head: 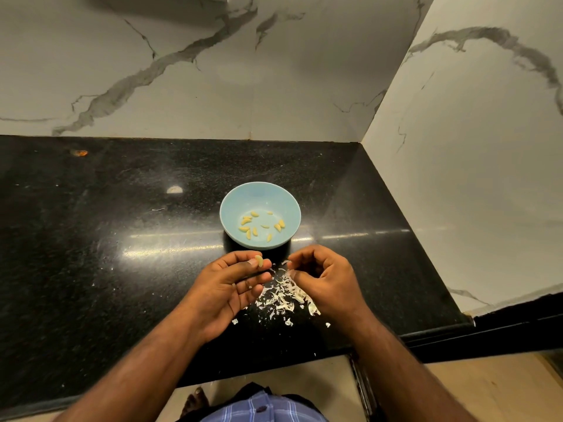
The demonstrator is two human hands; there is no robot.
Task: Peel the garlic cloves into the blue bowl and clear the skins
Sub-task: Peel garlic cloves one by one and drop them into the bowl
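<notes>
Hands over black speckled stone bench [122, 239]: left hand [225, 287] pinching one peeled pale-yellow garlic clove [259, 261] at fingertips; right hand [323, 275] curled, apparently pinching a skin scrap. Round light-blue bowl [237, 202] just beyond, holding peeled cloves [254, 231]. Loose white papery skins [283, 296] heaped between hands.

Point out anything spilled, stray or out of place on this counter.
Papery garlic skins lie scattered on the black counter between the hands, with a few flecks strayed toward its front edge. That is loose peeling litter, not yet cleared. The blue bowl sits upright holding only peeled cloves. Nothing looks damaged.
</notes>
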